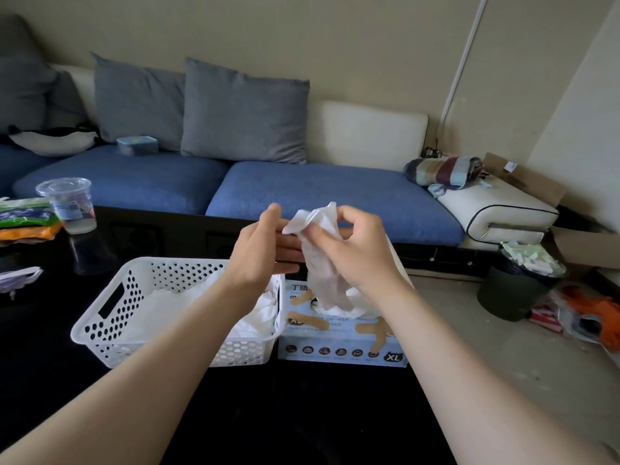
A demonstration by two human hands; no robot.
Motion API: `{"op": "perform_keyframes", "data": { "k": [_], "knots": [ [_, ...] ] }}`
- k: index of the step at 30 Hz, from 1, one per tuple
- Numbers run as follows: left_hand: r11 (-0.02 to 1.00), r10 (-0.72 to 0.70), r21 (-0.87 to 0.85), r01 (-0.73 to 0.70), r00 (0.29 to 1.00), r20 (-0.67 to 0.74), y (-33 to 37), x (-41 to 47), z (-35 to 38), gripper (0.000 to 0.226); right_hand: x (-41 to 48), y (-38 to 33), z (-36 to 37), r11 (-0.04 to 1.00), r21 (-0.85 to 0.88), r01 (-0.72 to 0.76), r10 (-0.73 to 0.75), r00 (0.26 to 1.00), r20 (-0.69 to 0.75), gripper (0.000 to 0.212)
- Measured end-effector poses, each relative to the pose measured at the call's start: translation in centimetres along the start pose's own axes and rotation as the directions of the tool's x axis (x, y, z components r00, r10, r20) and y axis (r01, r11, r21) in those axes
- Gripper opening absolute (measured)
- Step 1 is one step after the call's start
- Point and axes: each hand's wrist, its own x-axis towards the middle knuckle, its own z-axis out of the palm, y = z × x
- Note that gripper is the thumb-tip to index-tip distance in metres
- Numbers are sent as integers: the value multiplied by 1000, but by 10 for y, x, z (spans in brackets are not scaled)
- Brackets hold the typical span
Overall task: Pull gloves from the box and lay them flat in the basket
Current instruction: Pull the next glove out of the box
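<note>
A white glove (pixel 320 263) hangs crumpled above the light blue glove box (pixel 342 344), which stands on the dark table to the right of the white perforated basket (pixel 110 317). My right hand (pixel 349 250) pinches the glove near its top. My left hand (pixel 265 250) is held beside it with its fingers stretched out toward the glove, and whether they touch it is hidden. More white gloves bulge from the slot in the box top. Several white gloves (pixel 188 303) lie inside the basket.
A clear plastic cup (pixel 70 204) and snack packets (pixel 23 218) stand at the table's left. A blue sofa (pixel 318 193) with grey cushions runs behind. A dark bin (pixel 516 290) and litter sit on the floor at right.
</note>
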Motion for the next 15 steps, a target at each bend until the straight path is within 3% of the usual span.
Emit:
{"op": "perform_keyframes", "data": {
  "k": [4,8,12,15],
  "knots": [
    [995,18,92,-29,992,125,2,-5,-5,56,-3,-2,7,994,4,-108,106,981,162,17],
    [979,48,187,-79,985,168,-7,-3,-9,49,-3,5,11,990,-86,-115,131,968,213,27],
    [980,75,181,-78,997,23,-10,1,-12,48,-2,11,7,967,-16,-254,247,925,289,45],
    [977,101,199,-83,991,-85,-10,6,-18,53,0,14,0,956,6,-293,279,914,296,23]
  ]
}}
